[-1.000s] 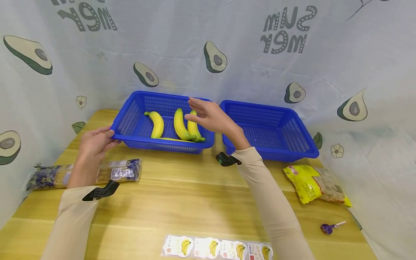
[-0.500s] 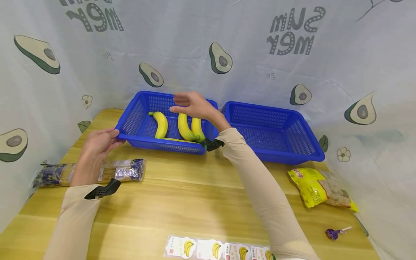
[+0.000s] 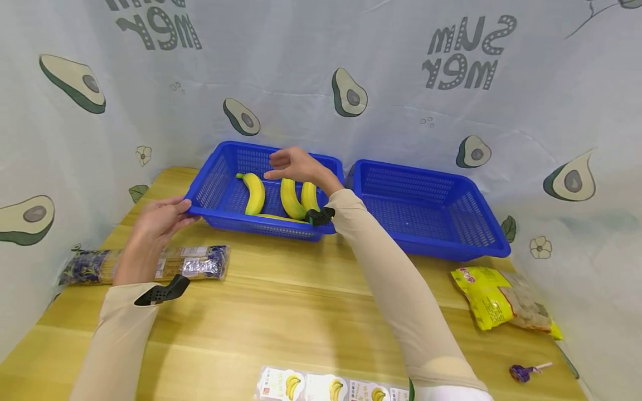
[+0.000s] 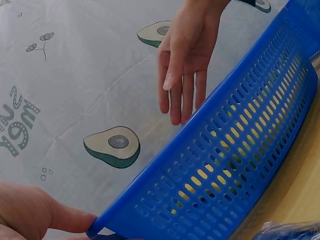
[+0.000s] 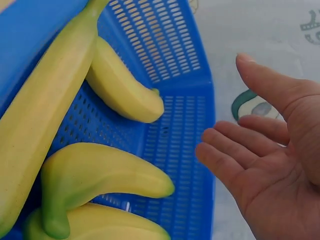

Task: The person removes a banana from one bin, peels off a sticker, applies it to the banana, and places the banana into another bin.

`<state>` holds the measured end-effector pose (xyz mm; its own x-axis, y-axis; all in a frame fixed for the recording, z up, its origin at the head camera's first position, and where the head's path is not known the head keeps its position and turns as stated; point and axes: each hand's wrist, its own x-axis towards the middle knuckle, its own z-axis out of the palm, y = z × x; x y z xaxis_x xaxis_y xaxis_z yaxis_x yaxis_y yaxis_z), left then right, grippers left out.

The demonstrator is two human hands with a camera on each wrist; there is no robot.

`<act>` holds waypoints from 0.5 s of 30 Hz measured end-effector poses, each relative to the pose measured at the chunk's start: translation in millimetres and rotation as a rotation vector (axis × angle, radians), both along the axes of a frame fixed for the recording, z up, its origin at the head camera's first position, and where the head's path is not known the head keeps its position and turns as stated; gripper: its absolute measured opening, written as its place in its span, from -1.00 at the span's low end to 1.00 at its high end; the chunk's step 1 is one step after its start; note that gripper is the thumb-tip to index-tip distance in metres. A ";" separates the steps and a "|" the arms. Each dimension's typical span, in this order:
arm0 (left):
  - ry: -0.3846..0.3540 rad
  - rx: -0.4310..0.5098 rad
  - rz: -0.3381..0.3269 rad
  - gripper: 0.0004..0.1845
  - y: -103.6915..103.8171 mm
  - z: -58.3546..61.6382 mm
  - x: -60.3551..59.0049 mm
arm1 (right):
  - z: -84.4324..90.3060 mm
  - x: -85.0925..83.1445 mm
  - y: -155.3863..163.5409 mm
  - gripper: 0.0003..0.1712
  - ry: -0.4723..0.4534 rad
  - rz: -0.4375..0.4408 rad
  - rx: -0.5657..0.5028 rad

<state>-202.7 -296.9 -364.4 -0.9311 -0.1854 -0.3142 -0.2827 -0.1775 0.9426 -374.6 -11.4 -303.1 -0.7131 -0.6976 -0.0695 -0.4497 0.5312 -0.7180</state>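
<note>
Head view showed 4 bananas (image 3: 254, 192) in the left basket (image 3: 210, 184), left hand (image 3: 161, 218) gripping its corner, right hand (image 3: 296, 165) hovering empty with fingers relaxed, right basket (image 3: 476, 228) unfilled.

The left basket (image 3: 220, 192) is glossy blue plastic, its walls a slotted mesh with a smooth solid rim; the basket beside it (image 3: 431, 209) has the same finish. The bananas (image 5: 75, 125) have a smooth, slightly waxy yellow skin with a soft sheen. The table (image 3: 301, 301) is pale wood with a visible grain and satin surface. The backdrop (image 3: 351, 67) is thin, matt, creased cloth. The noodle packet (image 3: 150, 264) and snack bag (image 3: 501, 301) are shiny, crinkled plastic film. Both sleeves (image 3: 396, 289) are matt beige knit.
</note>
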 end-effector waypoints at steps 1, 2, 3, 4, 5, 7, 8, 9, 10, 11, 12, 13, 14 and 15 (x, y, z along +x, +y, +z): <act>-0.001 -0.007 0.000 -0.36 -0.2 0.1 -0.3 | -1.1 -1.9 -1.0 -0.18 -0.006 -0.001 -0.001; -0.006 -0.018 0.000 -0.37 -0.4 0.2 -0.2 | -2.4 -3.8 -2.3 -0.18 -0.016 0.000 -0.003; -0.010 -0.027 -0.003 -0.37 -1.0 0.2 -0.1 | -4.1 -5.9 -4.0 -0.18 -0.024 0.003 -0.001; -0.013 -0.034 -0.007 -0.38 -1.5 0.2 0.2 | -5.9 -7.9 -6.1 -0.18 -0.035 0.008 0.002; -0.013 -0.040 -0.013 -0.38 -2.4 -0.1 0.5 | -7.7 -9.5 -8.3 -0.18 -0.045 0.010 0.004; -0.012 -0.054 -0.024 -0.38 -3.7 -0.5 1.1 | -11.1 -11.4 -12.4 -0.19 -0.062 0.011 0.002; -0.011 -0.056 -0.028 -0.38 -4.2 -0.7 1.3 | -12.9 -12.1 -14.6 -0.19 -0.071 0.010 0.002; -0.008 -0.050 -0.029 -0.38 -4.6 -1.0 1.3 | -14.6 -12.2 -16.7 -0.19 -0.073 0.007 0.004; -0.005 -0.050 -0.032 -0.38 -4.7 -1.1 1.2 | -16.0 -11.9 -18.7 -0.20 -0.077 0.004 0.006; -0.004 -0.053 -0.035 -0.38 -4.7 -1.3 0.9 | -17.7 -11.8 -20.3 -0.20 -0.077 0.002 0.011; -0.004 -0.055 -0.037 -0.38 -4.5 -1.5 0.5 | -19.3 -11.5 -22.2 -0.20 -0.073 0.002 0.022; -0.003 -0.061 -0.040 -0.38 -4.2 -1.6 0.2 | -21.1 -11.7 -24.0 -0.19 -0.068 0.007 0.038; -0.003 -0.066 -0.042 -0.38 -3.9 -1.6 -0.1 | -22.7 -11.8 -25.8 -0.18 -0.065 0.009 0.056; -0.001 -0.074 -0.046 -0.38 -3.5 -1.5 -0.4 | -24.3 -12.1 -27.3 -0.17 -0.058 0.013 0.075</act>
